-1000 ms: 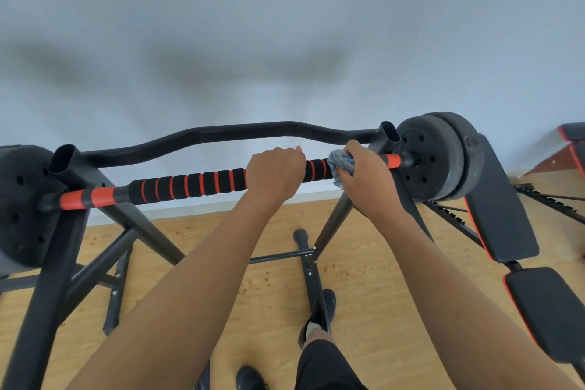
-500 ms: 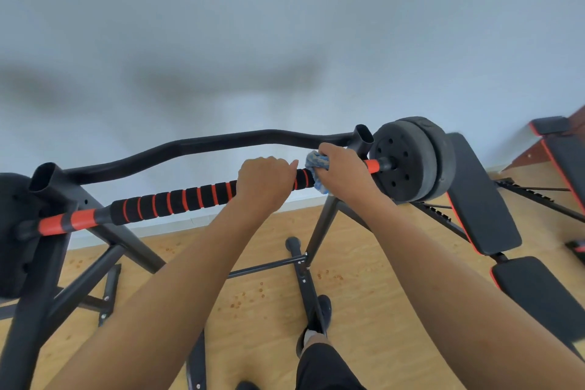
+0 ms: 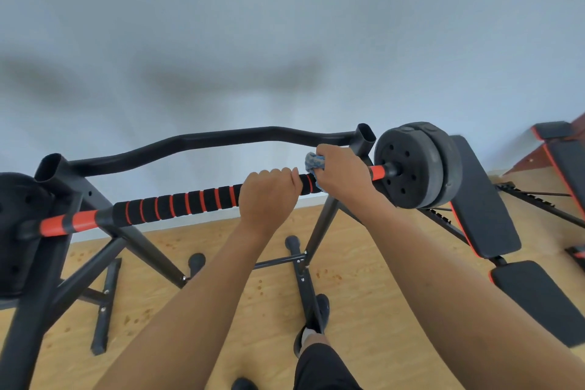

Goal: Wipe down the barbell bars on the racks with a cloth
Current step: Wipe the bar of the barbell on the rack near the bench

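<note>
Two hands (image 3: 269, 196) (image 3: 343, 172) grip the barbell bar (image 3: 177, 204), right holding cloth (image 3: 313, 162).

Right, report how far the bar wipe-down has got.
Done: nothing visibly finished. In hand: right hand presses the blue cloth onto the barbell bar near the weight plates; left hand steadies it. Left: the striped grip leftward, plausibly.

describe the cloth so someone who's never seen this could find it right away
Start at the barbell lying across the black rack, then follow it toward the weight plates at its right end. The cloth is bunched in the right hand gripping the bar there. It is the only soft blue-grey thing among black and orange gear.
</note>
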`<state>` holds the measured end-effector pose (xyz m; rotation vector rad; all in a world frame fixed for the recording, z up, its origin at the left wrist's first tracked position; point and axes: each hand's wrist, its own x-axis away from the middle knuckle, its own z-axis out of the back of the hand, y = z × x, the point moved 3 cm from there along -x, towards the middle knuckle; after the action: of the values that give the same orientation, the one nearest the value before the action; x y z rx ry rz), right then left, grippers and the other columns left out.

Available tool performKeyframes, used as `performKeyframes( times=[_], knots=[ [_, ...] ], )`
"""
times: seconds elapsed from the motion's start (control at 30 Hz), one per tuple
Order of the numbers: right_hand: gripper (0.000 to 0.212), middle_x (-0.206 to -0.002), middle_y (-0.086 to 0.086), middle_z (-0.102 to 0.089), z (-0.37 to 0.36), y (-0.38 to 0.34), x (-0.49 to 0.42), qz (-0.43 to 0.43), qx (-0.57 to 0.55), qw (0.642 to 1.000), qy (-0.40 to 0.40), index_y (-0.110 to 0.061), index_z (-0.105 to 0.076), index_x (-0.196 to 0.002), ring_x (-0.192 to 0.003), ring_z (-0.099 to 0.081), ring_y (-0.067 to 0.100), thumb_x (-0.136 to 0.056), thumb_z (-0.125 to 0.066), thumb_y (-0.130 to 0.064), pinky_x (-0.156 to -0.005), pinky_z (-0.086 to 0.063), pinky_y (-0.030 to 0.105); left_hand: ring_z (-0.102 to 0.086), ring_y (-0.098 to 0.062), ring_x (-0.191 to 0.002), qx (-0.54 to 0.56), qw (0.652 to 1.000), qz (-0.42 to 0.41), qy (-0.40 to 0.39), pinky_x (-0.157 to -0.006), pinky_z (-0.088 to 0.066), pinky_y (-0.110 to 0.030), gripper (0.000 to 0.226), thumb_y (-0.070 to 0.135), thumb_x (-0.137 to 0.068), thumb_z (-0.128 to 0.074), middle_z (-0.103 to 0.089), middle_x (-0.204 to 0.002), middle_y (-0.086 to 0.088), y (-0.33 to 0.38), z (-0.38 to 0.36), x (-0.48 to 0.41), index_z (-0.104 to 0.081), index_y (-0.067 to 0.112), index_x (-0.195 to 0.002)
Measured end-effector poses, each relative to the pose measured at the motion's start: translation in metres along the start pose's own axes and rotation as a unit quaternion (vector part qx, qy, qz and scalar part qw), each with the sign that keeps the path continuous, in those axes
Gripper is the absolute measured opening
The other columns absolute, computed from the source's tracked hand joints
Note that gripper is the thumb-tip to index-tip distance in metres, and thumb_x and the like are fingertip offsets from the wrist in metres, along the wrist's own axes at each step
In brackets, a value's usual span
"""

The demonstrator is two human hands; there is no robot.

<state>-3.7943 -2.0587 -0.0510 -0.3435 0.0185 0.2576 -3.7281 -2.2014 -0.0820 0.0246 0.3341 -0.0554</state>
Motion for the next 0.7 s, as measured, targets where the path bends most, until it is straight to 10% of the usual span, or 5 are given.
performKeyframes(
  times=[0.33,0.47,0.6,0.7],
  knots=[
    [0.013,-0.071,-0.005,-0.051,0.002,-0.002,0.016,0.002,0.025,0.999,-0.038,-0.017,-0.048,-0.086,-0.071,-0.056,0.021,-0.088,-0.06,-0.014,-0.064,-0.052,0.037,-0.067,-0.02,-0.067,0.096,0.957,0.046,-0.27,-0.065,-0.046,-0.031,0.037,0.026,-0.107,-0.034,-0.066,-0.068,0.0,-0.011,0.012,-0.032,-0.063,0.009,-0.093],
    [0.009,-0.075,-0.002,-0.055,0.001,-0.005,0.022,0.009,0.055,0.998,-0.021,-0.018,-0.049,-0.09,-0.074,-0.058,0.023,-0.088,-0.058,-0.015,-0.064,-0.055,0.04,-0.045,-0.014,-0.047,-0.02,0.987,-0.036,-0.154,-0.047,-0.036,-0.027,0.027,0.027,-0.108,-0.041,-0.047,-0.061,0.001,-0.003,0.0,-0.007,-0.061,0.009,-0.112],
    [0.013,-0.081,0.001,-0.058,-0.001,-0.006,0.025,0.01,0.06,0.998,-0.031,-0.017,-0.049,-0.093,-0.078,-0.057,0.024,-0.086,-0.058,-0.01,-0.062,-0.05,0.038,-0.035,-0.014,-0.041,0.019,1.0,0.022,-0.011,-0.048,-0.035,-0.028,0.061,0.031,-0.113,-0.022,-0.037,-0.048,0.004,0.009,-0.002,0.019,-0.051,0.013,-0.062],
    [0.011,-0.083,0.002,-0.06,-0.003,-0.005,0.031,0.009,0.065,0.998,-0.026,-0.016,-0.05,-0.095,-0.077,-0.058,0.024,-0.088,-0.058,-0.011,-0.063,-0.05,0.039,-0.043,-0.014,-0.043,0.01,0.997,0.013,-0.078,-0.049,-0.045,-0.028,0.054,0.031,-0.111,-0.031,-0.038,-0.049,0.003,0.012,0.006,0.022,-0.049,0.015,-0.062]
  ],
)
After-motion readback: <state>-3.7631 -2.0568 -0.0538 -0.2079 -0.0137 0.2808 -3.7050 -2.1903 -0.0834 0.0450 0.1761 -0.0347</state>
